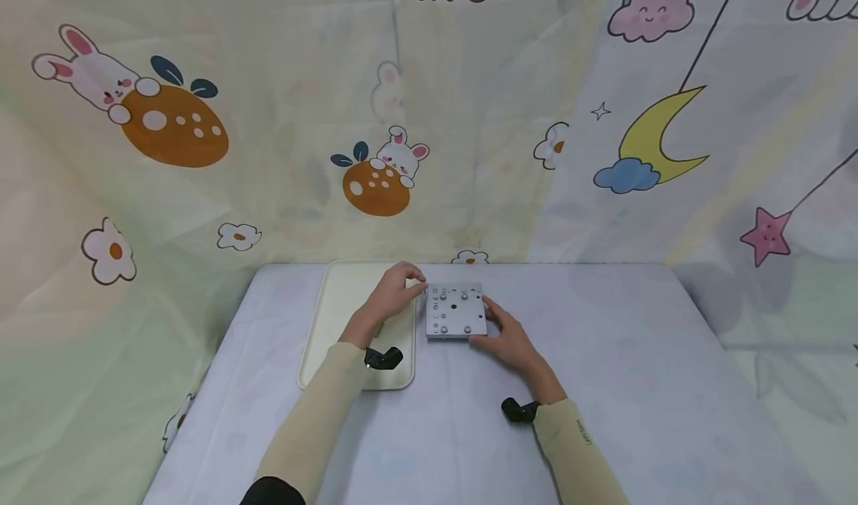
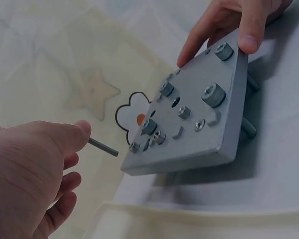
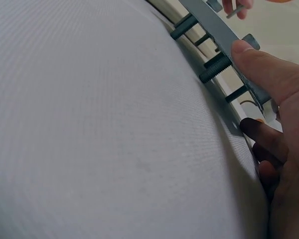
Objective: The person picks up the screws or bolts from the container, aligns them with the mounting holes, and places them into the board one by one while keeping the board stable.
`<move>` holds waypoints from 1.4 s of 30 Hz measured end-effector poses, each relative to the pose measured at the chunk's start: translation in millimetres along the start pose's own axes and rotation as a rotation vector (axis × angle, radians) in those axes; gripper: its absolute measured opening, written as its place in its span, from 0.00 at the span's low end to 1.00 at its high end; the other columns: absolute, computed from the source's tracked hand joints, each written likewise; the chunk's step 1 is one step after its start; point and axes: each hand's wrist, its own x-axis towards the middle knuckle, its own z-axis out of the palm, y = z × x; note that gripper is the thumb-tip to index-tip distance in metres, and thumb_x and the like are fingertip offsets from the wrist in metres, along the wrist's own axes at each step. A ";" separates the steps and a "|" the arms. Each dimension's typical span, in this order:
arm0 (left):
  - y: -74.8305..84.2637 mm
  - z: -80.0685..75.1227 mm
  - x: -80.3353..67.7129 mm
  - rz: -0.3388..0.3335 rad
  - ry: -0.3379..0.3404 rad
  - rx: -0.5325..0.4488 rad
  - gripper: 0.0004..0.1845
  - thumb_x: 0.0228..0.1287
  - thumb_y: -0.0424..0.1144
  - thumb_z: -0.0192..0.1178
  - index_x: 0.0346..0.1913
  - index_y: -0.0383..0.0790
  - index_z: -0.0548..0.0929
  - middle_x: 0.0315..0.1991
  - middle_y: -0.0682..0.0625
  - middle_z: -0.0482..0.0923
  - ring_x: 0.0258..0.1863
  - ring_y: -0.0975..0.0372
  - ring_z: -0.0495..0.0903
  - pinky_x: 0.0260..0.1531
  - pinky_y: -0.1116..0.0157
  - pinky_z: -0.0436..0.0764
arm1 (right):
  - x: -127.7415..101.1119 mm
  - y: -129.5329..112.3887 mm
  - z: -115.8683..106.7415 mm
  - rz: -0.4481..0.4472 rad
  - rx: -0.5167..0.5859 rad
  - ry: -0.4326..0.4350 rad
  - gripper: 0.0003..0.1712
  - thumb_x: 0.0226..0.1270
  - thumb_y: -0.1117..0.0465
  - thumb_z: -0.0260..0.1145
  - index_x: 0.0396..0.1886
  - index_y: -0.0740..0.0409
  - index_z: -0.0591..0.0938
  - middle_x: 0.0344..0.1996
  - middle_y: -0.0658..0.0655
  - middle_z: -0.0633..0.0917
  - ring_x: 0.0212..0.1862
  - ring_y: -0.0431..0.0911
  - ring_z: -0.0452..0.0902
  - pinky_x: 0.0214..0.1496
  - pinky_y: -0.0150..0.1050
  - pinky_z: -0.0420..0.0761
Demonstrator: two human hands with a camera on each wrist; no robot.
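Note:
A grey metal plate (image 1: 456, 312) studded with several bolts and nuts stands on the white tablecloth, its bolt shanks sticking out underneath (image 3: 212, 67). My right hand (image 1: 492, 320) grips the plate's right edge, thumb (image 2: 249, 35) on top and fingers below. My left hand (image 1: 414, 286) is just left of the plate, over the tray, and pinches a thin metal rod (image 2: 102, 147) between thumb and fingers. The rod's tip points at the plate's (image 2: 199, 117) near corner, a short gap away. In the right wrist view the plate's edge (image 3: 214, 30) looks lifted off the cloth.
A cream tray (image 1: 348, 296) lies left of the plate, under my left hand. The table (image 1: 637, 356) is covered with white cloth. Printed cartoon fabric hangs behind and at both sides. A black wrist camera mount (image 1: 383, 357) sits on each forearm.

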 end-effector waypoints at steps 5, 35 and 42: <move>9.0 2.0 6.4 0.033 -0.016 0.021 0.04 0.66 0.39 0.63 0.39 0.43 0.84 0.48 0.51 0.76 0.53 0.56 0.74 0.54 0.57 0.74 | -0.1 2.5 1.0 -0.003 0.002 -0.004 0.58 0.50 0.40 0.76 0.77 0.43 0.56 0.64 0.59 0.73 0.71 0.56 0.57 0.71 0.53 0.56; 24.9 34.7 29.8 0.054 -0.118 -0.011 0.03 0.66 0.40 0.63 0.38 0.45 0.84 0.50 0.50 0.76 0.54 0.54 0.75 0.53 0.57 0.75 | 1.0 1.2 0.1 0.012 -0.014 -0.005 0.58 0.49 0.37 0.75 0.76 0.41 0.57 0.65 0.58 0.73 0.71 0.54 0.59 0.70 0.53 0.57; 26.3 36.8 31.1 0.060 -0.125 -0.007 0.04 0.66 0.40 0.63 0.38 0.45 0.85 0.50 0.50 0.76 0.53 0.55 0.75 0.53 0.56 0.75 | 1.9 1.8 -0.5 0.000 -0.009 -0.002 0.58 0.48 0.36 0.75 0.76 0.42 0.57 0.64 0.59 0.73 0.71 0.55 0.58 0.70 0.54 0.57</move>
